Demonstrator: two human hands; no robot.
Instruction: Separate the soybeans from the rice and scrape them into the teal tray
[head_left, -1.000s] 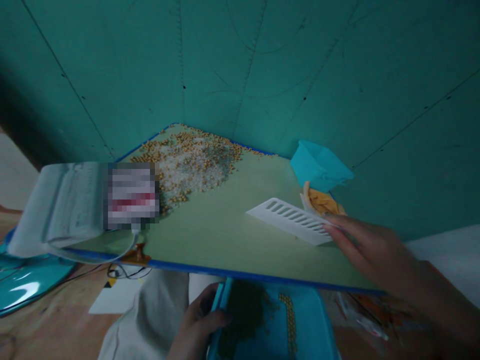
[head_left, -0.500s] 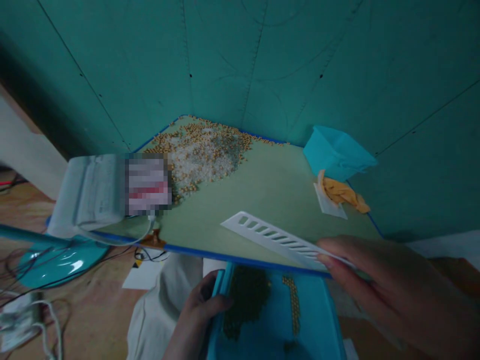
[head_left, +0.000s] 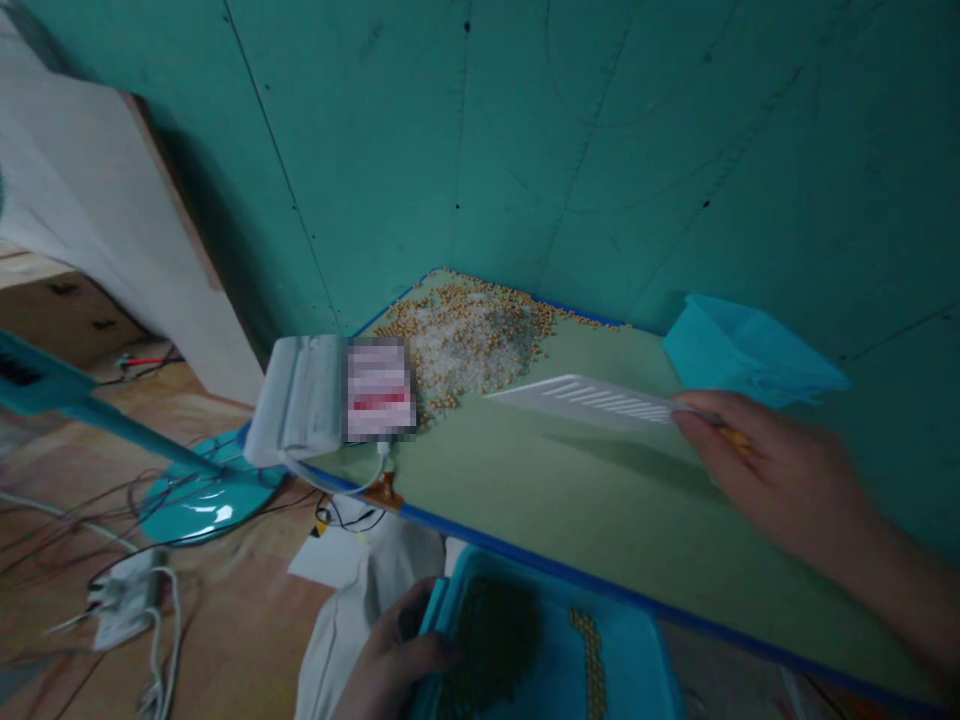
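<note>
Head view: the right hand pinches one end of a white scraper, held above the table, its tip near beads heaped in the far corner. The left hand grips a blue tray below the near edge.

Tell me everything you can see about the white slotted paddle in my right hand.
The white slotted paddle is a flat, thin strip, plastic by its look, with a row of slanted slots along it. The right hand pinches its right end between the fingers; nothing else touches it. It hangs nearly level above the green table, casting a shadow, its free end pointing left toward the pile of grains.
</note>
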